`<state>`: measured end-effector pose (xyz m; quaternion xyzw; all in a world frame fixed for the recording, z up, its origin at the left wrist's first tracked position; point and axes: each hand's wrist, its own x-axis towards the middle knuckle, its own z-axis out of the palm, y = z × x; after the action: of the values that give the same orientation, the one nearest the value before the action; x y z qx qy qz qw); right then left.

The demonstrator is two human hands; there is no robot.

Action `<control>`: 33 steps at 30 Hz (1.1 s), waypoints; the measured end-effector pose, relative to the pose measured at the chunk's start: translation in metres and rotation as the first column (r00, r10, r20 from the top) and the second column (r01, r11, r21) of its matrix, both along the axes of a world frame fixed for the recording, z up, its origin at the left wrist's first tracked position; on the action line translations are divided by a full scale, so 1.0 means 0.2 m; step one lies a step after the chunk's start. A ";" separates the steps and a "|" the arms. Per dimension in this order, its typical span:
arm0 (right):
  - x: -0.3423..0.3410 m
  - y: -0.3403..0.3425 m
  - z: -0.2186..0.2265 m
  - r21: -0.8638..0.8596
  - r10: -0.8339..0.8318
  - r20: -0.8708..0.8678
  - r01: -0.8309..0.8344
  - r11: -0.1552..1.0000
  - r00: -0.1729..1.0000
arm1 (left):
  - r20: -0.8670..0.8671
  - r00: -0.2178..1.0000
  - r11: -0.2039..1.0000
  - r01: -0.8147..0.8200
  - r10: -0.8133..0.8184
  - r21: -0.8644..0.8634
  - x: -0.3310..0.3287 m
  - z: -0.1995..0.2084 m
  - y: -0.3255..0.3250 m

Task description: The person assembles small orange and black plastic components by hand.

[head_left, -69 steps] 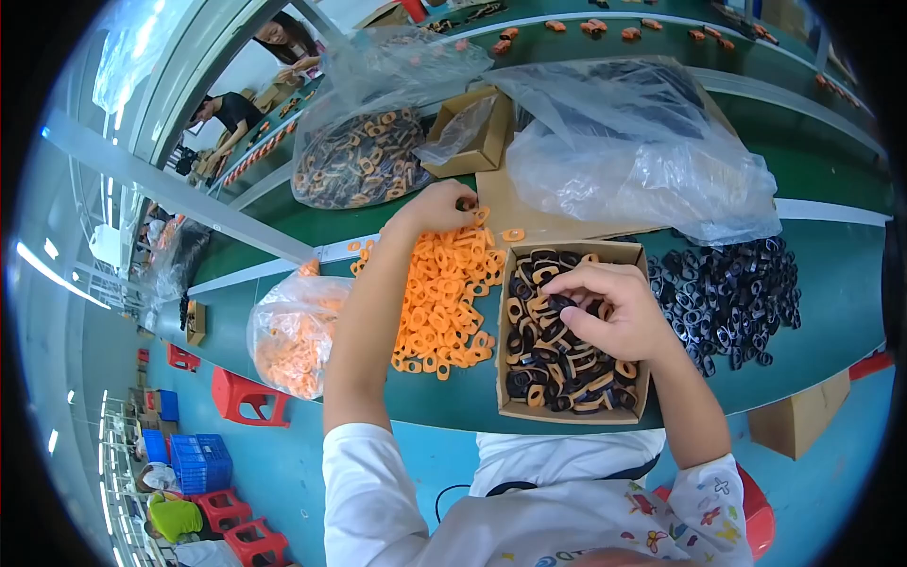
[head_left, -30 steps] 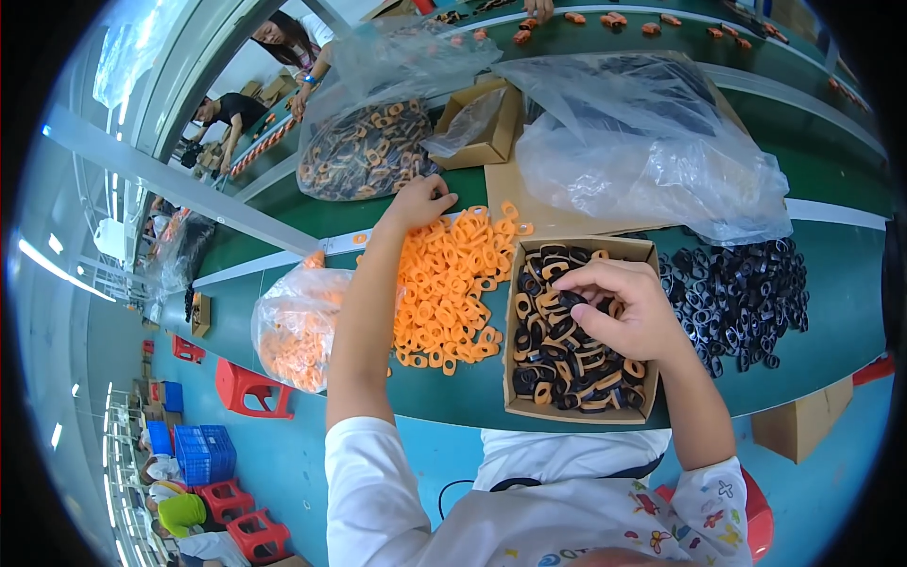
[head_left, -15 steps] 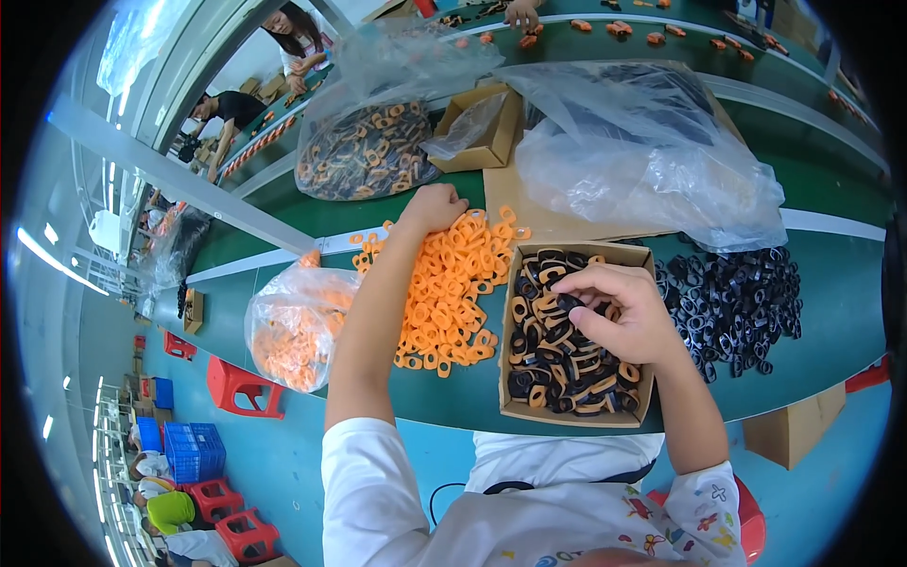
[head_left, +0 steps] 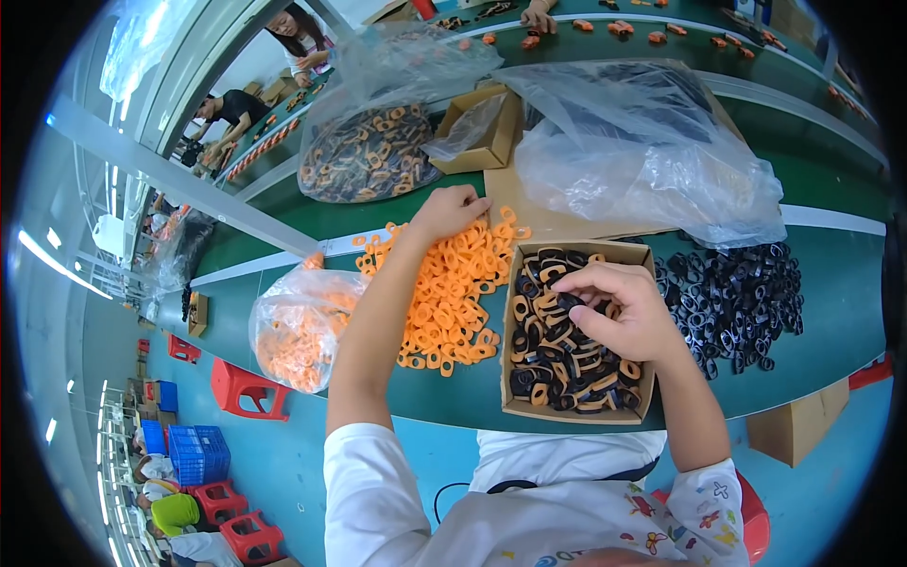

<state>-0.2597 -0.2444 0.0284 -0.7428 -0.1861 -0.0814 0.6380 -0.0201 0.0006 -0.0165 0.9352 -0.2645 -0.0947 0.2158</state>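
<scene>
Hand at right (head_left: 622, 310) pinches a black piece (head_left: 569, 302), left hand (head_left: 452, 212) curled, its hold hidden

The head view — an upright, wide fisheye — is looking down from the wearer's head and facing forward across the green workbench (head_left: 831, 331). It is framing the left hand (head_left: 452, 212) and right hand (head_left: 628, 310) near mid-frame, at close range; the floor (head_left: 307, 472) is lying farther off, lower left.

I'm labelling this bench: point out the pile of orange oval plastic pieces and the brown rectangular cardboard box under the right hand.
Pile of orange oval plastic pieces (head_left: 449, 307), head view: middle of the pile.
Brown rectangular cardboard box (head_left: 573, 416), head view: its near wall.
</scene>
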 end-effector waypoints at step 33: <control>0.00 0.00 0.00 -0.015 -0.012 -0.025 0.012 1.000 1.000 | 0.015 0.827 0.640 -0.446 0.562 0.625 0.27 0.19 0.74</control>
<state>-0.2588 -0.2438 0.0281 -0.7496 -0.1741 -0.0745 0.6343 0.0339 0.1483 0.0223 0.9769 0.0729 -0.1938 -0.0532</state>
